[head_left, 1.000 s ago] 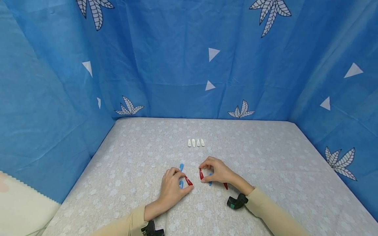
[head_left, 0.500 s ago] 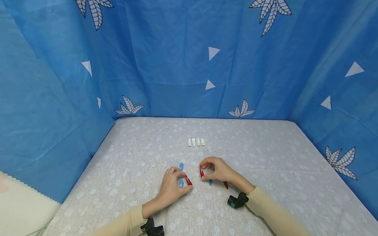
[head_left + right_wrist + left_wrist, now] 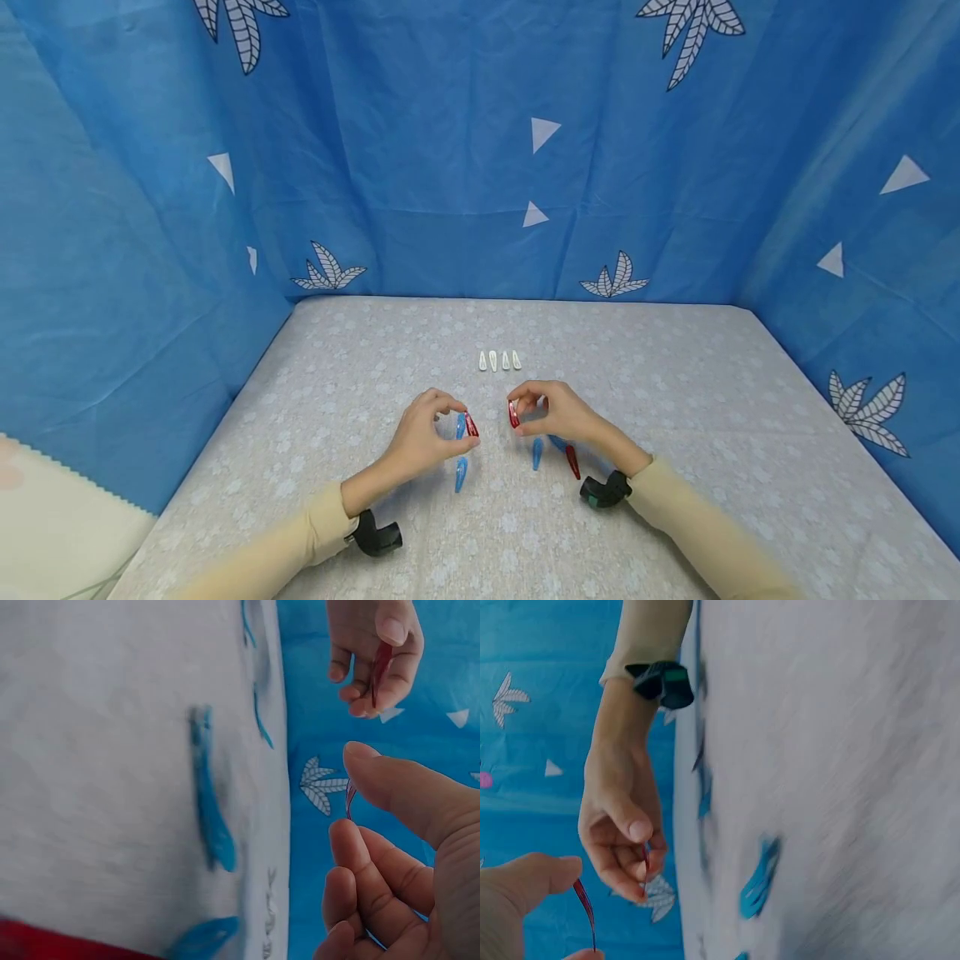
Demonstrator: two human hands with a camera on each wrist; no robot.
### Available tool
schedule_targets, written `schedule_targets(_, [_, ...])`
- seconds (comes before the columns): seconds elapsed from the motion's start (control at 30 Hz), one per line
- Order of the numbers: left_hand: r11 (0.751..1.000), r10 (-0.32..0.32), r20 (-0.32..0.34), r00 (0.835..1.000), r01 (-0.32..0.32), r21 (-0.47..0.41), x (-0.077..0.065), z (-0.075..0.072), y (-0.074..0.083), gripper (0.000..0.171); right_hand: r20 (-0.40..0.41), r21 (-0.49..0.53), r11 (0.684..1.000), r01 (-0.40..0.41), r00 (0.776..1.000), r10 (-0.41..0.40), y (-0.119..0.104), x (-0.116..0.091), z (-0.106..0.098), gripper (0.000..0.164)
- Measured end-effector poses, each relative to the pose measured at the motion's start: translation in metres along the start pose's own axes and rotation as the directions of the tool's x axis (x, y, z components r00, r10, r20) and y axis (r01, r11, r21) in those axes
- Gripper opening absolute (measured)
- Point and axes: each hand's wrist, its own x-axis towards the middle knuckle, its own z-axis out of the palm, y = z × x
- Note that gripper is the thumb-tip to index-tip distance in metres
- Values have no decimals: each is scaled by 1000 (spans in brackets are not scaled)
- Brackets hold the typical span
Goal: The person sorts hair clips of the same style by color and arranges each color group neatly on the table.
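Note:
My left hand [image 3: 420,435] pinches a red snap hair clip [image 3: 471,425] by its two ends, between thumb and a fingertip. Opposite it, my right hand [image 3: 564,412] holds another red hair clip [image 3: 513,414] the same way. Both hands are raised above the table, their clips apart from each other. Beneath the left hand lie two blue hair clips, a nearer one [image 3: 461,475] and a farther one partly behind the fingers. Below the right hand are a blue clip [image 3: 537,453], a second blue one [image 3: 557,442] partly covered by the hand, and a red clip [image 3: 573,462].
Several white hair clips [image 3: 493,361] lie in a short row farther back on the table. A pale floral cloth [image 3: 360,358] covers the tabletop. Blue curtains [image 3: 420,167] stand behind it and at both sides. Each wrist wears a black camera mount [image 3: 606,489].
Both hands have lifted from the table with their red clips and moved away from me, the left one farther. The blue clips and the red clip beneath them now show more fully.

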Motion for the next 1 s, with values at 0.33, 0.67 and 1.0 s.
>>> schedule_targets(0.33, [991,35,64,997,-26,-133,46,-6,-11,40,-30,-22,1000,8,1000,-9,-4,32,-16,45])
schedule_targets(0.67, [985,0,194,981,34,-168,78,9,-37,43,-9,6,997,-75,997,75,0,58,-13,46])
schedule_targets(1.0, [987,-18,234,972,55,-152,91,23,-57,42,19,20,987,-162,987,162,16,69,-3,42])
